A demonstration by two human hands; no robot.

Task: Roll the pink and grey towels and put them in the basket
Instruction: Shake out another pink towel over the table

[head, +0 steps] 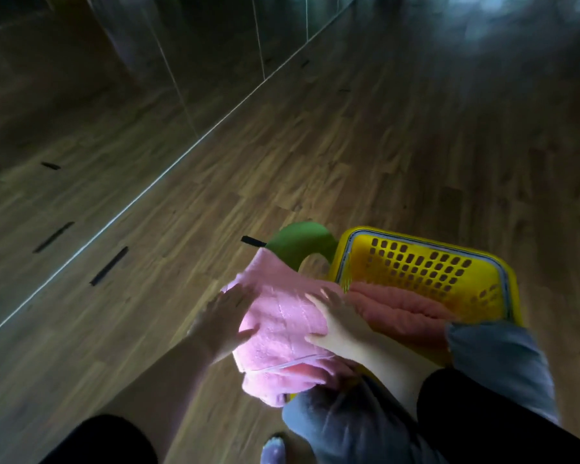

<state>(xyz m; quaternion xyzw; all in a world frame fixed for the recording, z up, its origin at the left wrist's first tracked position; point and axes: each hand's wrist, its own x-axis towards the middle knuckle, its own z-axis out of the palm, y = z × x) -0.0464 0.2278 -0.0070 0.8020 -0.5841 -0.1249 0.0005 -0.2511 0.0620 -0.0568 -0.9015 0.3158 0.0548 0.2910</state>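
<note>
A pink towel lies bunched on the wooden floor just left of the yellow basket. My left hand rests flat on the towel's left side with fingers spread. My right hand presses on its right side, fingers straight, thumb against the cloth. Inside the basket lies a rolled pinkish-orange towel. A grey towel hangs over the basket's near edge and across my lap.
A green object sits behind the pink towel, beside the basket's left corner. A mirrored wall runs along the left with a metal floor strip. Black tape marks dot the floor. My knees fill the bottom edge.
</note>
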